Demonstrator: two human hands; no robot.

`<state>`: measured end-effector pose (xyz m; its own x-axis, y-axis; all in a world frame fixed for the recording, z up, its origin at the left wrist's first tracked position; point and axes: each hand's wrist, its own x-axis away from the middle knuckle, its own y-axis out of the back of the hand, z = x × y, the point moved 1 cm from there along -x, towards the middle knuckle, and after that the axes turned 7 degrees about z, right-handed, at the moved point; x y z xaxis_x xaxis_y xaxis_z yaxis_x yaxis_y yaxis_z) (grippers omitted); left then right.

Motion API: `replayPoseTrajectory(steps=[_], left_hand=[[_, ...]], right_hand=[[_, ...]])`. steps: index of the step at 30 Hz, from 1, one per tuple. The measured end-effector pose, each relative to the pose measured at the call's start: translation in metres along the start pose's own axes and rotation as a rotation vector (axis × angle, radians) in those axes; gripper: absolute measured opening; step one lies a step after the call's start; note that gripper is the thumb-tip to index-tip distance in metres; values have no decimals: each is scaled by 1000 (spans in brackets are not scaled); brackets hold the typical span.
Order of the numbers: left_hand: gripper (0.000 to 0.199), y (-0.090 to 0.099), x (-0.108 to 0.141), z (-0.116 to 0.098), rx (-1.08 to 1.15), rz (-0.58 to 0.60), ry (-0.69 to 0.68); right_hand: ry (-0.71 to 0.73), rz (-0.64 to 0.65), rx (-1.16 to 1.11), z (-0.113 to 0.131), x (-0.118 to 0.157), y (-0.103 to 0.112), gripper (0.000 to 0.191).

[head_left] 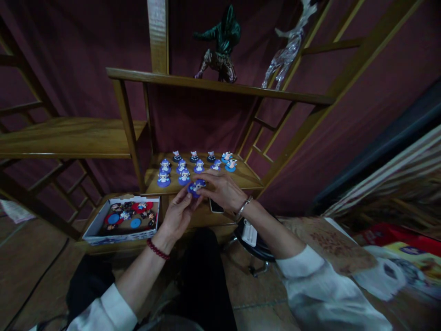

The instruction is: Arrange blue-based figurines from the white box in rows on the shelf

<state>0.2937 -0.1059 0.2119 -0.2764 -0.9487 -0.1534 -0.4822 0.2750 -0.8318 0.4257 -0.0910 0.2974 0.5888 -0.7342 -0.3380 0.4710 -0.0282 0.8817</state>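
Observation:
A small purple figurine on a round base is held between both hands, just in front of the shelf's edge. My left hand grips its base from the left, thumb on top. My right hand pinches its upper part from the right. Behind them, several purple-based figurines stand upright in rows on the wooden shelf. Dark-based figurines form the back row, with blue-based ones at its right end. My right hand partly hides the shelf.
An open box of loose figurines and discs sits lower left. A phone lies beneath my right wrist. A dark statue and a clear deer figure stand on the upper shelf. A stool is below my right forearm.

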Motion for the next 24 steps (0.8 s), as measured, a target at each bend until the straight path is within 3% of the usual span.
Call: replayPoseTrajectory(steps=[6,17,24], left_hand=[[30,-1,5,1,-38,32,9],[21,-2,11,4,-55,-42,17],[12,1,15,3,-40,-43,37]], right_hand=[[25,163,111,5,-7,2,20],[52,201,157,10,-6,-3,12],[175,234,167,12,-5,-3,11]])
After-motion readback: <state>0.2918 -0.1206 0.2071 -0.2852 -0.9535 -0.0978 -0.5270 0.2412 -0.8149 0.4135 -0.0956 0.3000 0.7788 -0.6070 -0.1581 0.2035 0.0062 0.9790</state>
